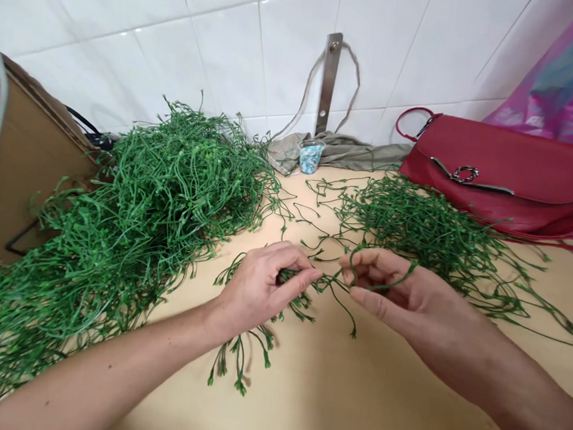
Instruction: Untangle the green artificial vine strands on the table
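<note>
A: Layout of the pale yellow surface (320, 405), largest items first?

B: A large heap of thin green plastic-looking stems (184, 172) is spread along the left side. A red bag with a metal ring clasp (512, 161) is seen at the far right. In front of it, a smaller heap of darker green stems (426, 227) is noted, just beyond the right hand (419, 303).

A: And the small green bunch (303, 305)?

B: Located in and below the left hand (261, 280), the nearer one; pinched between thumb and forefinger. Its long axis is directed roughly crosswise, toward the right hand; some tips are splayed toward the wearer.

A: State of the right hand?

B: Fingers half curled, with a curved green strand (399, 283) looped across them. Whether it is pinched cannot be told.

A: Obstructions?

B: None is seen between the hands except thin strands. Loose stems are scattered beyond; a small blue-and-white cup (310, 158) is placed farther back.
</note>
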